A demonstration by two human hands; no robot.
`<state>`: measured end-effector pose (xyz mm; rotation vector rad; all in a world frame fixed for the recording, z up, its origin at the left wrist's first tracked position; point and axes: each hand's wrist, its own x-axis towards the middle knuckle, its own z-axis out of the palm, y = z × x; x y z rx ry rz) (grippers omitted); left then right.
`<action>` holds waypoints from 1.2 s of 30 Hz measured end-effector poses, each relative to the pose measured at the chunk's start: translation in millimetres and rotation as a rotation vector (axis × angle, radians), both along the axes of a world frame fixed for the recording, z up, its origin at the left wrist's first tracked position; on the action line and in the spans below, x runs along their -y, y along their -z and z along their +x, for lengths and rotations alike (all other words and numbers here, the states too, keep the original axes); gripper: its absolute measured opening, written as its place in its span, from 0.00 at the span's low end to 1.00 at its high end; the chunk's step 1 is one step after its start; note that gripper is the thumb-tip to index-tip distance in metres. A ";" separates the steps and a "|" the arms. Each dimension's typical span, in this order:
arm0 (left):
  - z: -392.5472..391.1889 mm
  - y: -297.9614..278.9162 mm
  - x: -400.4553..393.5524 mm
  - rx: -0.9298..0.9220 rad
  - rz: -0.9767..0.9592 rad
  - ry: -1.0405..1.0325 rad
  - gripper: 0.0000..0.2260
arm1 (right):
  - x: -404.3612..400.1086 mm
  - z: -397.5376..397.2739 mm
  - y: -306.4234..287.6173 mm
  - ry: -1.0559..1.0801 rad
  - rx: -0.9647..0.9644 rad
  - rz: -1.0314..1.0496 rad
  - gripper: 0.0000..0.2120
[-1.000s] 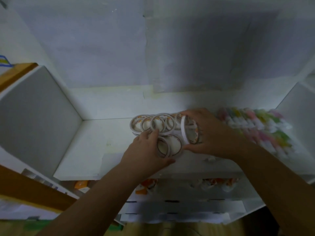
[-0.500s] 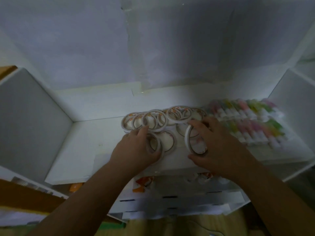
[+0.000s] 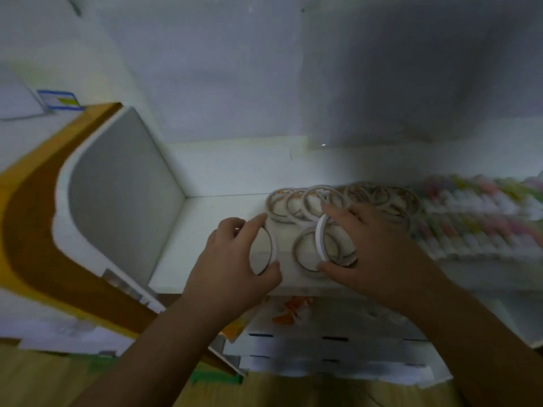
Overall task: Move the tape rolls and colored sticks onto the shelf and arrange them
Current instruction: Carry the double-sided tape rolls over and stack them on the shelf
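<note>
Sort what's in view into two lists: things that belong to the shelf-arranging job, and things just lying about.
Job:
- tape roll held on edge by left hand
- tape roll held on edge by right hand
- row of tape rolls lying flat at the back
- colored sticks, blurred, at right
- shelf

Lying about:
- white boxes below the shelf
- blue-edged card, upper left

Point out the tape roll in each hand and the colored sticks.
Left-hand tape roll (image 3: 272, 245), head view, white outer edge.
Right-hand tape roll (image 3: 320, 239), head view, white outer edge.
Colored sticks (image 3: 476, 218), head view, middle of blurred rows.
</note>
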<state>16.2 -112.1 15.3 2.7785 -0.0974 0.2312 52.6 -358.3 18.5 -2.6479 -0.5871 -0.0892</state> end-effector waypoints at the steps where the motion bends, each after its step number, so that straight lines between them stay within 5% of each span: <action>1: -6.3 -0.4 -8.1 0.010 -0.005 -0.007 0.36 | -8.9 -2.8 -3.1 -0.008 0.016 -0.026 0.41; 21: -199.2 -14.1 -258.2 0.087 -0.134 -0.145 0.34 | -286.2 -116.6 -12.7 -0.392 -0.237 -0.186 0.42; 36: -265.2 -11.2 -446.4 0.152 -0.065 -0.449 0.34 | -482.7 -159.9 -27.8 -0.497 -0.109 0.061 0.42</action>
